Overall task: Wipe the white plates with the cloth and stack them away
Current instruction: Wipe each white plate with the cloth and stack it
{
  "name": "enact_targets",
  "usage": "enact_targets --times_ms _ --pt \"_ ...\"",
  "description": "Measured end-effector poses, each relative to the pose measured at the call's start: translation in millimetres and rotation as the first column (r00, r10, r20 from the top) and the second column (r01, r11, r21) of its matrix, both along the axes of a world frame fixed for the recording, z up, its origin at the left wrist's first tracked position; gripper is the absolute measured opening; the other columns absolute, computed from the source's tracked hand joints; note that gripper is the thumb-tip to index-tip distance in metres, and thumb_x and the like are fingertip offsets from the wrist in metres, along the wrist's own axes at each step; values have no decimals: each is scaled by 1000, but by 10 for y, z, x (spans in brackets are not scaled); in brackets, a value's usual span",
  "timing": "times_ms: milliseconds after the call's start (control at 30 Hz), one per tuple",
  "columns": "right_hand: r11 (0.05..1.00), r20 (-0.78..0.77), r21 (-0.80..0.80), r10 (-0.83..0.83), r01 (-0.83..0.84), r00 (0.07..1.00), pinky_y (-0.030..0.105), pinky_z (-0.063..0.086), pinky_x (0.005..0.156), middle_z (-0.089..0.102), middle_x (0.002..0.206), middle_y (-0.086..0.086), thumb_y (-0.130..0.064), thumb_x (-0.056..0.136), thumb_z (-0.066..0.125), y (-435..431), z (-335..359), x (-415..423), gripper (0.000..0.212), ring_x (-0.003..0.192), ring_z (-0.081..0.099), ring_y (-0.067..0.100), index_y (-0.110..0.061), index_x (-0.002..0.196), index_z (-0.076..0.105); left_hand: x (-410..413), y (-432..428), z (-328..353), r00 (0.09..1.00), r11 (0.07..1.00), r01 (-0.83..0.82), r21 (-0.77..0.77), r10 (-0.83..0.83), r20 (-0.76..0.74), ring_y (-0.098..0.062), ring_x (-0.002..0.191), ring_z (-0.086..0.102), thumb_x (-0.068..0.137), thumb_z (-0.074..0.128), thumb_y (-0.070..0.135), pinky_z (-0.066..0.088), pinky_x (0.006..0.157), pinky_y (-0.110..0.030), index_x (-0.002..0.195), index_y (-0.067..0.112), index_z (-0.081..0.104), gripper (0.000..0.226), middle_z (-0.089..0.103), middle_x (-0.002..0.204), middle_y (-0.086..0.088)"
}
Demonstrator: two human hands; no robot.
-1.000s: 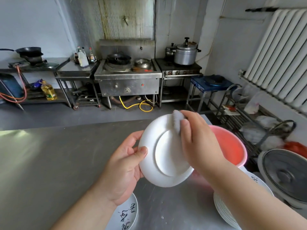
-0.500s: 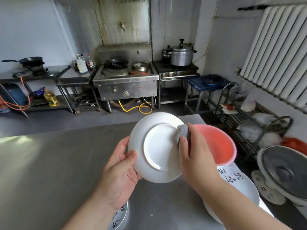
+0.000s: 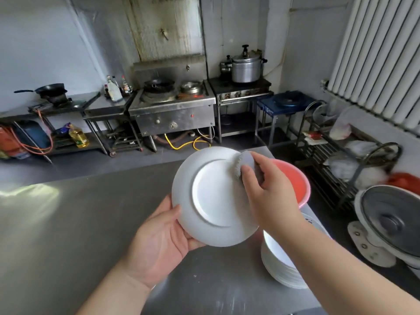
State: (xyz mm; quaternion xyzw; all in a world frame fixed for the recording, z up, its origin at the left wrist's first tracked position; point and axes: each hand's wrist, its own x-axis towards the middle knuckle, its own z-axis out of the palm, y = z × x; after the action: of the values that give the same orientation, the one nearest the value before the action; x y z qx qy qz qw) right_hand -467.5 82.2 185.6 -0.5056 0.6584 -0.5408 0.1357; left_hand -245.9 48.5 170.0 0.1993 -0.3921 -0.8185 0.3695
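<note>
The plate point(image 3: 211, 196) is held up above the table point(image 3: 79, 223), tilted so that its underside and foot ring face the person. Being round, it has no long axis to line up.

The left hand point(image 3: 163, 237) grips its lower-left rim, thumb on the underside and fingers hidden behind. The right hand point(image 3: 270, 196) pinches the grey cloth point(image 3: 244, 161) against the upper-right rim, so the hands sit at opposite edges of the plate.

The stack of plates point(image 3: 279, 267) stands at the table's right edge, under the right forearm, with the pink basin point(image 3: 295, 180) just beyond it. The stack is nearer the right hand. Stacking would likely mean carrying the plate rightward and down, with the right arm out of the way.
</note>
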Motion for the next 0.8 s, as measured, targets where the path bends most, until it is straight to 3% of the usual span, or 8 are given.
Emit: enact_targets --times_ms 67,167,367,433,533,600,700,800 --pt "987 -167 59 154 -146 974 18 49 80 68 96 -23 -41 101 58 -68 230 -119 23 100 61 1 -40 124 64 -21 0 69 997 999 4 41 -7 73 -39 129 63 86 77 30 58 90 -64 147 17 58 66 61 146 -18" --pt "950 -246 148 303 -274 921 27 49 87 70 110 -15 -41 104 57 -108 384 -203 27 104 62 7 -35 129 64 -101 61 128 991 995 -84 50 79 109 -35 127 66 80 75 28 62 86 -53 136 18 69 57 65 142 -17" --pt "994 36 41 100 -101 994 37 47 105 62 137 -14 -46 106 48 366 -152 109 48 125 57 9 -26 150 47 -233 278 19 981 980 -195 37 195 10 -36 131 63 89 68 25 60 90 -49 143 17 64 54 62 145 -16" --pt "996 -22 48 77 -75 997 26 43 91 63 126 -18 -42 105 51 245 -68 -25 44 120 59 8 -26 146 51 -277 369 -50 983 983 -179 28 178 38 -37 132 62 91 65 24 60 90 -51 143 19 64 52 62 146 -16" --pt "994 -99 61 98 -93 990 27 46 79 69 102 -15 -39 106 53 28 200 -209 29 102 63 11 -28 132 61 -374 475 -102 984 985 -175 -2 175 23 -37 135 60 95 61 24 57 97 -54 144 20 62 49 61 148 -16" --pt "992 -110 48 117 -113 987 35 50 91 72 111 -4 -39 106 50 26 173 -175 32 107 63 17 -24 133 61 -446 506 -78 973 974 -228 3 228 -26 -36 135 60 96 60 24 57 98 -53 143 19 63 47 61 147 -15" --pt "997 19 41 63 -64 998 31 40 110 60 143 -5 -45 105 48 284 -133 31 51 133 52 13 -26 153 46 -490 532 -70 965 967 -255 -3 254 -68 -35 137 58 98 59 25 56 100 -51 144 19 63 46 60 149 -15" --pt "998 115 23 50 -53 992 37 45 108 64 136 -10 -44 105 49 363 -219 50 45 128 56 9 -26 146 51 -456 559 -101 988 989 -149 -15 148 -49 -38 143 51 99 69 27 50 108 -54 150 16 56 54 52 156 -18"
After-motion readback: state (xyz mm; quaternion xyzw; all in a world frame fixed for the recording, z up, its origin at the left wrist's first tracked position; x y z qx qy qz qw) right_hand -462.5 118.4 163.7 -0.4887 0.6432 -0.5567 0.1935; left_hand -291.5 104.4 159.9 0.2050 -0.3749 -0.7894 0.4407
